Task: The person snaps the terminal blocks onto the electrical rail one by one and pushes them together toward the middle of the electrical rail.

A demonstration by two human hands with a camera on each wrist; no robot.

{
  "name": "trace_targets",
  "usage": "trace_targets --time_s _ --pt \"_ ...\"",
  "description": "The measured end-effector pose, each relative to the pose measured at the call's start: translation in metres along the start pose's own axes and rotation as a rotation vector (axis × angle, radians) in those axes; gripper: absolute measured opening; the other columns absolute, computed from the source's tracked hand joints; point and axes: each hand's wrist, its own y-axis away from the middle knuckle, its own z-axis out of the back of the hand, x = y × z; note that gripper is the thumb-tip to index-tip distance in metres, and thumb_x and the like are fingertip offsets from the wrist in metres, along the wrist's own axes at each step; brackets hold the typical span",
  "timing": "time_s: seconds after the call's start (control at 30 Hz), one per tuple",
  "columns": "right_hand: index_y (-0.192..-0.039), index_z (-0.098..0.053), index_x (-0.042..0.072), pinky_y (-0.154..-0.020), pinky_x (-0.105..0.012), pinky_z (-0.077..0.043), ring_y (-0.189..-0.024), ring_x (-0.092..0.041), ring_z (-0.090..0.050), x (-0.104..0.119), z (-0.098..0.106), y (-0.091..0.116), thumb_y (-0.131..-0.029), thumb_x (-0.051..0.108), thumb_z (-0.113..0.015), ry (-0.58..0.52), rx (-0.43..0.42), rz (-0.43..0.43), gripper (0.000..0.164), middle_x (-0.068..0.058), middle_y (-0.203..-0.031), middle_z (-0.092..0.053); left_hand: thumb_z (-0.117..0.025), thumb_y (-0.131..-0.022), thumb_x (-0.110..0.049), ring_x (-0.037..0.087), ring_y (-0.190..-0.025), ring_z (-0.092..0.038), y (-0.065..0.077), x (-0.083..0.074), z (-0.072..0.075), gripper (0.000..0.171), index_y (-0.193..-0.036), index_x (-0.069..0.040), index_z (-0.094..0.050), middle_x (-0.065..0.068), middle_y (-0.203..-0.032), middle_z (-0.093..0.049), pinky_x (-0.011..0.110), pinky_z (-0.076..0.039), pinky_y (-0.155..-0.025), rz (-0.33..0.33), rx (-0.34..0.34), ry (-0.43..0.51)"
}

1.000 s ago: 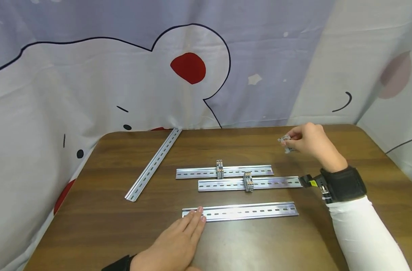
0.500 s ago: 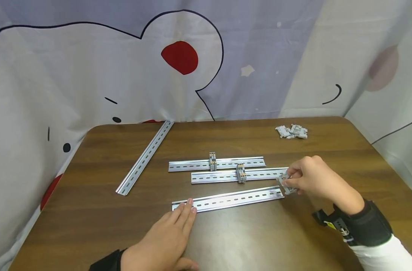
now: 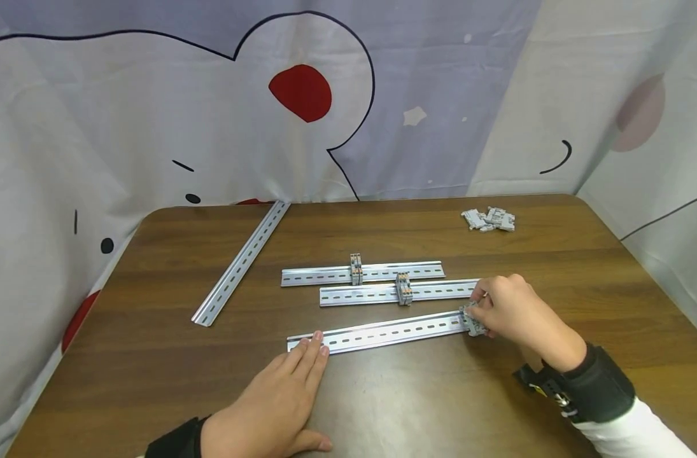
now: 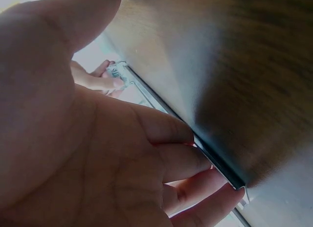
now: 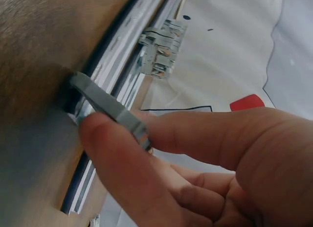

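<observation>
The nearest slotted metal DIN rail point(image 3: 394, 332) lies slightly slanted on the table. My left hand point(image 3: 274, 394) rests its straight fingers on the rail's left end; the left wrist view shows the fingertips along the rail's edge point(image 4: 215, 161). Between thumb and fingers, my right hand point(image 3: 517, 315) pinches a grey terminal block point(image 3: 473, 320) at the rail's right end. In the right wrist view the terminal block point(image 5: 110, 107) stands across the rail, thin edge toward the camera. Whether it is clipped on cannot be told.
Behind lie two more rails, a middle rail point(image 3: 359, 294) and a far rail point(image 3: 308, 277), each carrying mounted terminal blocks point(image 3: 404, 289). Another rail point(image 3: 242, 262) lies diagonally at left. Loose terminal blocks point(image 3: 499, 219) are piled at the back right, before the curtain point(image 3: 428, 152).
My right hand has come from the pile at the back right down to the near rail's right end, bringing a terminal block. That rail's right end has tilted away; my left hand stays on it.
</observation>
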Motion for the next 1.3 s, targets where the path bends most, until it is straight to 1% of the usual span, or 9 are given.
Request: trace_targets --time_s 0.2,0.37,0.57,0.7,0.87,1.0,1.13,1.23,1.3 --pt "-0.078 -0.064 0.003 -0.047 -0.029 -0.042 -0.040 -0.004 -0.047 0.002 -0.008 -0.001 -0.078 0.007 -0.068 0.066 -0.087 0.007 0.006 0.013 -0.044 -0.049 -0.044 -0.081 -0.080 0.039 -0.142 -0.030 0.001 -0.001 -0.001 0.111 -0.147 0.007 -0.033 0.028 -0.155 -0.024 0.047 -0.037 -0.108 -0.014 -0.042 -0.029" --pt "-0.074 -0.060 0.004 -0.045 -0.029 -0.040 -0.039 -0.004 -0.046 0.004 -0.013 -0.005 -0.074 0.004 -0.063 0.081 -0.106 0.017 0.003 0.012 -0.043 -0.048 -0.043 -0.081 -0.080 0.039 -0.142 -0.029 0.002 0.001 0.001 0.111 -0.148 0.008 -0.032 0.029 -0.155 -0.022 0.047 -0.036 -0.109 -0.017 -0.049 -0.024" --pt "-0.076 -0.059 0.003 -0.042 -0.029 -0.040 -0.034 -0.002 -0.047 0.005 -0.014 -0.009 -0.075 0.002 -0.061 0.049 -0.071 -0.001 0.003 0.013 -0.041 -0.048 -0.041 -0.083 -0.080 0.037 -0.145 -0.024 0.002 0.002 0.003 0.109 -0.150 0.005 -0.029 0.027 -0.157 -0.018 0.049 -0.033 -0.111 -0.007 0.006 0.035" --pt "-0.076 -0.058 0.004 -0.041 -0.028 -0.041 -0.034 -0.002 -0.048 0.004 -0.014 -0.010 -0.077 0.003 -0.061 0.023 -0.039 -0.013 0.003 0.012 -0.042 -0.050 -0.041 -0.082 -0.080 0.038 -0.143 -0.028 0.002 0.001 0.003 0.110 -0.148 0.007 -0.032 0.029 -0.156 -0.021 0.048 -0.035 -0.109 -0.012 -0.025 -0.006" --pt "-0.084 -0.066 0.004 -0.052 -0.029 -0.048 -0.041 -0.004 -0.055 -0.002 -0.003 -0.011 -0.086 0.017 -0.068 -0.021 0.087 -0.023 0.013 0.011 -0.048 -0.056 -0.043 -0.081 -0.080 0.039 -0.141 -0.031 0.002 -0.001 0.001 0.111 -0.147 0.009 -0.033 0.030 -0.155 -0.023 0.047 -0.037 -0.108 -0.005 -0.042 -0.025" --pt "-0.098 -0.070 -0.001 -0.058 -0.031 -0.056 -0.056 -0.014 -0.066 -0.015 0.013 -0.010 -0.088 0.024 -0.072 -0.222 0.239 -0.040 0.027 0.003 -0.062 -0.068 -0.045 -0.080 -0.080 0.039 -0.141 -0.031 0.002 -0.001 0.001 0.111 -0.146 0.008 -0.034 0.030 -0.155 -0.023 0.047 -0.038 -0.108 -0.002 -0.048 -0.030" --pt "-0.108 -0.064 -0.013 -0.063 -0.037 -0.059 -0.071 -0.029 -0.072 -0.028 0.020 -0.010 -0.089 0.012 -0.069 -0.515 0.429 -0.065 0.032 -0.013 -0.080 -0.073 -0.044 -0.081 -0.080 0.038 -0.141 -0.031 0.002 -0.001 0.001 0.111 -0.147 0.008 -0.033 0.029 -0.155 -0.023 0.047 -0.037 -0.108 -0.002 -0.043 -0.028" --pt "-0.111 -0.060 -0.019 -0.068 -0.041 -0.058 -0.076 -0.033 -0.072 -0.036 0.017 -0.012 -0.090 0.005 -0.065 -0.654 0.527 -0.073 0.032 -0.021 -0.088 -0.072 -0.041 -0.082 -0.080 0.038 -0.142 -0.029 0.002 -0.001 0.000 0.110 -0.148 0.007 -0.032 0.029 -0.156 -0.021 0.047 -0.035 -0.110 -0.006 -0.031 -0.032" --pt "-0.112 -0.057 -0.021 -0.071 -0.042 -0.058 -0.079 -0.033 -0.072 -0.040 0.015 -0.013 -0.092 0.002 -0.062 -0.720 0.558 -0.078 0.031 -0.024 -0.091 -0.071 -0.040 -0.082 -0.081 0.037 -0.143 -0.029 0.002 0.000 0.001 0.110 -0.148 0.007 -0.032 0.029 -0.156 -0.022 0.046 -0.034 -0.110 -0.009 -0.035 -0.045"
